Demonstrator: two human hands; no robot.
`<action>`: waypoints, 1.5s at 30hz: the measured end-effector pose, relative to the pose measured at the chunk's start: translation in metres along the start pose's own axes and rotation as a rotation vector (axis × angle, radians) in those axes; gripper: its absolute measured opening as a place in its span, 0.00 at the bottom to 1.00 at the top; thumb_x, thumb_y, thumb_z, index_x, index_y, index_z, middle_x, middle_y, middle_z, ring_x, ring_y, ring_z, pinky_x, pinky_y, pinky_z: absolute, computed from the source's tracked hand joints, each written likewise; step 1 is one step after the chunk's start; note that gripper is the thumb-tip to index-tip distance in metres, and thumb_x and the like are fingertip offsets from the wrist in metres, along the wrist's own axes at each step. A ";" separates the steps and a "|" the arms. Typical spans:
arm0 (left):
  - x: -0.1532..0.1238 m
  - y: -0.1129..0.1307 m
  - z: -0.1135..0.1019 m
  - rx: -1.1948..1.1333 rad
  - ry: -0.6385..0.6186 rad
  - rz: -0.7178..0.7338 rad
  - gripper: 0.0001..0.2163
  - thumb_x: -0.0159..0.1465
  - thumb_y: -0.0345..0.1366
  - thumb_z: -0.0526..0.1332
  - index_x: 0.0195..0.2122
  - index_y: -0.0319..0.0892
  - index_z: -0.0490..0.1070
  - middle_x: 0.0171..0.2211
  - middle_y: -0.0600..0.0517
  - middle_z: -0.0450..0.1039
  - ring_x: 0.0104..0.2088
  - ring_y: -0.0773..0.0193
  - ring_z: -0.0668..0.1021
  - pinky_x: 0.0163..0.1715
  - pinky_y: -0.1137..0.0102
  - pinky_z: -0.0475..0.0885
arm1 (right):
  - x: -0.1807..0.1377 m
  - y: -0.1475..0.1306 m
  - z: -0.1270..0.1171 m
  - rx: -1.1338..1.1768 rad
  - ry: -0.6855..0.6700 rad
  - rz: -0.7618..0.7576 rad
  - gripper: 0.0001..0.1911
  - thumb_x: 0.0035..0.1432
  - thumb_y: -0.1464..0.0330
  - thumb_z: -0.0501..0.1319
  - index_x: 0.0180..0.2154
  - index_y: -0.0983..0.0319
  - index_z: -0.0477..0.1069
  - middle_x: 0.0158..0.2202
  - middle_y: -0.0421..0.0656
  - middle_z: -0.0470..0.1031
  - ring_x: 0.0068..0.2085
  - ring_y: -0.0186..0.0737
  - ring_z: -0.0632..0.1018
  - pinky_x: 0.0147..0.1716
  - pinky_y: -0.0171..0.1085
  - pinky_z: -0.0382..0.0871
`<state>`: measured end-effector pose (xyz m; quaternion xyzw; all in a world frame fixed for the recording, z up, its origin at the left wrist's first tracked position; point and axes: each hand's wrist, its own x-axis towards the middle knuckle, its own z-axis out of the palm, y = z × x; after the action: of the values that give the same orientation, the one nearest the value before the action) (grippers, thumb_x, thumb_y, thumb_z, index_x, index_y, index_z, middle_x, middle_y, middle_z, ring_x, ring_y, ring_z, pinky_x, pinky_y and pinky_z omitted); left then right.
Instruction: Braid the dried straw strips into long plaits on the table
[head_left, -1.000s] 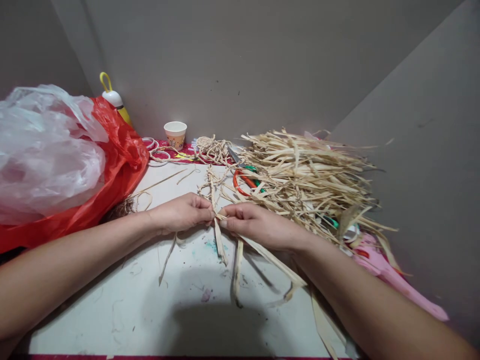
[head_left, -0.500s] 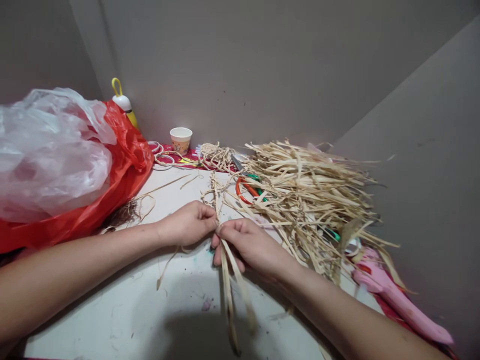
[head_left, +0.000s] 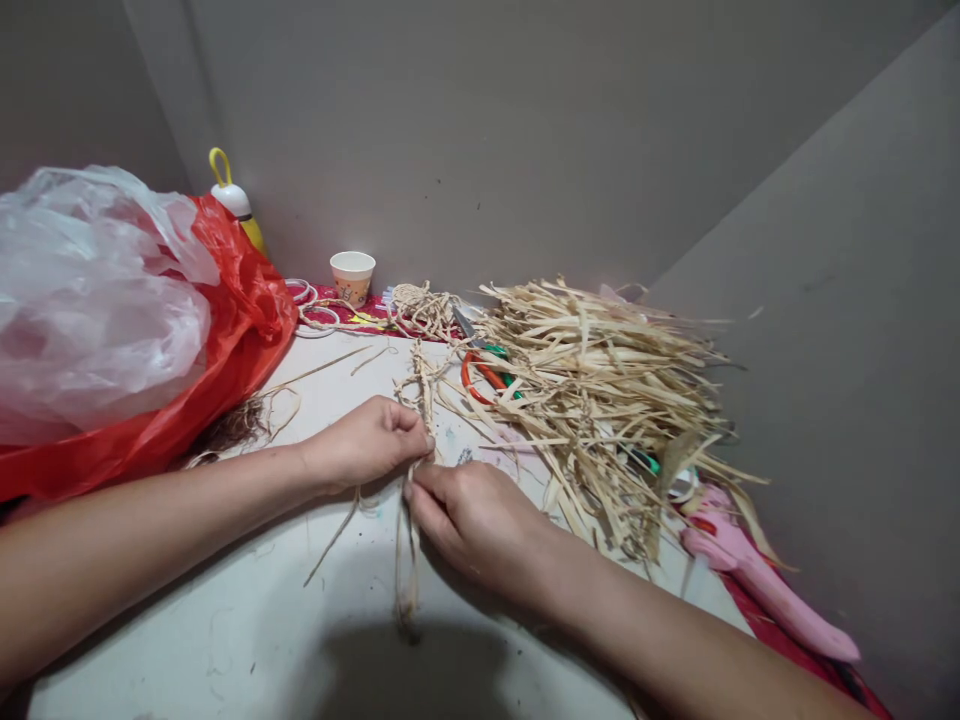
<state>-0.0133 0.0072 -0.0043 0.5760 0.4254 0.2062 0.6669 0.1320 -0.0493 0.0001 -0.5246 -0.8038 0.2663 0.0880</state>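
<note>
A braid of dry straw strips (head_left: 422, 385) lies on the white table (head_left: 247, 600), running away from me. My left hand (head_left: 367, 440) is closed, pinching the braid at its near end. Just below it my right hand (head_left: 469, 520) is closed on the loose straw strands (head_left: 407, 560), which hang toward me over the table. The two hands nearly touch at the pinch point.
A big heap of loose straw (head_left: 607, 390) covers the right side, with orange-handled scissors (head_left: 480, 368) partly under it. A pink tool (head_left: 757, 575) lies far right. Red and clear plastic bags (head_left: 112, 320) fill the left. A paper cup (head_left: 352, 274), rings and a yellow bottle (head_left: 234, 205) stand at the back wall.
My right hand has drawn the loose strands from the right toward me and leftward, gathering them into one bunch under my left hand. My left hand has kept its pinch.
</note>
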 end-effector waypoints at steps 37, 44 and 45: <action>0.014 -0.010 -0.012 0.053 -0.169 -0.080 0.11 0.57 0.42 0.60 0.26 0.39 0.68 0.10 0.62 0.50 0.12 0.76 0.50 0.13 0.74 0.40 | 0.046 0.080 -0.209 -0.166 0.829 0.303 0.08 0.51 0.74 0.57 0.21 0.66 0.67 0.16 0.39 0.68 0.14 0.25 0.62 0.16 0.29 0.56; 0.013 -0.008 -0.011 0.050 -0.157 -0.085 0.11 0.56 0.41 0.60 0.25 0.39 0.67 0.10 0.63 0.49 0.12 0.76 0.49 0.13 0.73 0.40 | 0.063 0.149 -0.190 -0.308 0.701 0.580 0.16 0.51 0.60 0.60 0.30 0.67 0.75 0.28 0.51 0.76 0.28 0.40 0.75 0.29 0.36 0.67; 0.013 -0.008 -0.012 0.049 -0.158 -0.084 0.11 0.56 0.42 0.60 0.25 0.39 0.67 0.10 0.63 0.49 0.12 0.76 0.49 0.13 0.73 0.40 | 0.068 0.153 -0.189 -0.325 0.700 0.587 0.17 0.51 0.59 0.60 0.33 0.67 0.75 0.31 0.52 0.77 0.32 0.42 0.76 0.32 0.37 0.67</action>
<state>-0.0174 0.0218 -0.0162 0.5884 0.4003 0.1213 0.6920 0.3039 0.1221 0.0699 -0.7944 -0.5751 -0.0415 0.1912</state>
